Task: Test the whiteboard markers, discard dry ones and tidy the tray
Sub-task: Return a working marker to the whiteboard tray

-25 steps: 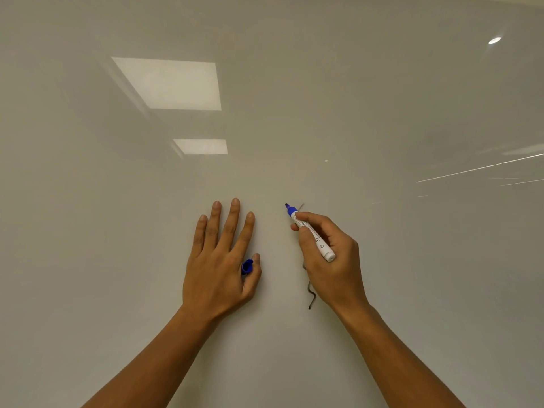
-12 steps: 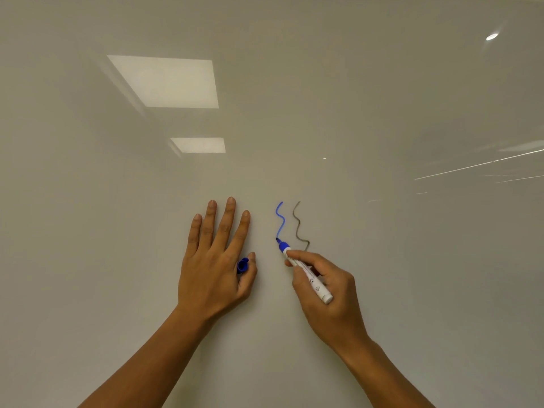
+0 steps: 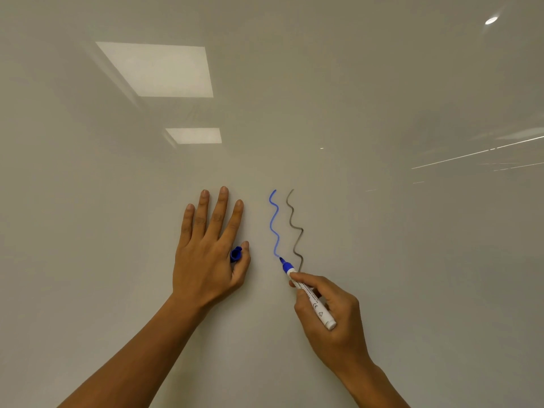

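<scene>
On the board, head view:
Change: a second ago your marker (image 3: 306,291) tip sat high on the board (image 3: 382,260) with no blue mark under it; now a blue line (image 3: 274,223) runs down in waves to where the tip touches, just left of the grey line (image 3: 295,228).
Meaning: the ink looks solid and even from top to bottom, so you can judge this marker good and keep it; the grey line beside it looks paler, which hints at a weaker pen, though you cannot be sure from this alone.
Right hand (image 3: 332,316): you grasp the marker in a writing hold, thumb and fingers curled round its barrel, tip on the board at the foot of the blue line.
Left hand (image 3: 206,254): fingers lie straight and flat against the board, while your thumb pins the cap (image 3: 235,254) against the side of the hand.
Next: capping is likely your next step; the tray is not in view.
Materials: board glossy and smooth, mirroring ceiling lights (image 3: 159,70); marker a slim white cylinder with small print and a blue collar; cap short, blue, round and hollow.
</scene>
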A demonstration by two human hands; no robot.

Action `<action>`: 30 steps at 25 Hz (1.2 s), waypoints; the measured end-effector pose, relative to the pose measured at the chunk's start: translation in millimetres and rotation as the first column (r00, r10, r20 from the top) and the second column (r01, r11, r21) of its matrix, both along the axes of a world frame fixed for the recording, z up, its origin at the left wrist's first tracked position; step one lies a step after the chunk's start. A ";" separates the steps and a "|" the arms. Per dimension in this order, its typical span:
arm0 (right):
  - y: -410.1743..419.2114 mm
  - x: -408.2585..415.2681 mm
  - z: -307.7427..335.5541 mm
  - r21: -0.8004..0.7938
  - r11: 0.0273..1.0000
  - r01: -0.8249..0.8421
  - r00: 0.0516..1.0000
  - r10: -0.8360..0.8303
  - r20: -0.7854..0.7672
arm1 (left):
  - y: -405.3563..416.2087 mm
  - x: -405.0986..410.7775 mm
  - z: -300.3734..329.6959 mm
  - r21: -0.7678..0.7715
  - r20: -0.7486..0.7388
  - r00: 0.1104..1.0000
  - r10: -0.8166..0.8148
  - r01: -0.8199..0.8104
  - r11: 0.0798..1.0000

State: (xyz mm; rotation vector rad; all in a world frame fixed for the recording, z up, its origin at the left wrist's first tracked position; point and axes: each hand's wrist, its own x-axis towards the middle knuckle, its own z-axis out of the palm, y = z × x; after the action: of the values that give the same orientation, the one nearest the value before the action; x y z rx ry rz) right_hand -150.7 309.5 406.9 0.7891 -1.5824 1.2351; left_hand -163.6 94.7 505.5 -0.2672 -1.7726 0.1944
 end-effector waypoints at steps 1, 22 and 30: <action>-0.9 0.3 -4.5 0.012 1.000 0.007 1.000 -0.007 -0.006 | -0.1 0.2 -0.1 0.001 0.003 1.000 -0.004 0.004 1.000; -2.9 45.1 -76.5 -0.294 0.950 -0.109 0.920 0.209 0.333 | -13.1 22.0 -6.7 0.039 0.197 0.927 -0.320 0.319 0.947; -22.0 94.0 -114.9 -0.330 0.905 -0.268 0.799 0.400 0.449 | -42.6 61.9 -70.5 0.210 0.467 0.712 -0.524 0.486 0.848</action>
State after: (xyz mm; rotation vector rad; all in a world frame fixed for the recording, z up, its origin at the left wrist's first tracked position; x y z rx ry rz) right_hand -56.7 287.5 292.0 0.6239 -1.6852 1.9973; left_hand -101.7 52.0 435.0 -0.8050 -2.1462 -0.3784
